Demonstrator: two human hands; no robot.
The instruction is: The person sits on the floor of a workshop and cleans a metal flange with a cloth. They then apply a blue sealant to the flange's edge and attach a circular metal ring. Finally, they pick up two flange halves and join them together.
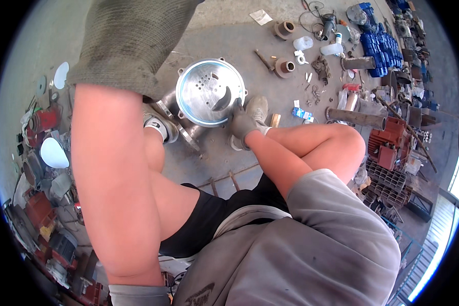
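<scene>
On the floor between my feet sits a round metal housing [201,99] with a shiny machined face. Its face has a crescent-shaped opening, a smaller slot and several small holes; lugs stand out around its rim. My right hand [244,124], in a dark work glove, grips the housing's lower right rim. My left hand [132,43], in a grey-green knitted glove, is raised close to the camera at the top left. Its fingers are cut off by the picture's edge, so I cannot see what they hold. A metal flange and pipe [181,125] adjoin the housing's lower left side.
Two rusty flanged sleeves [284,67], a plastic bottle [331,49] and a power tool [328,24] lie to the right. Farther right are blue castings [380,51], steel pipes [357,117] and red machinery [387,140]. Motors and parts [64,247] crowd the left.
</scene>
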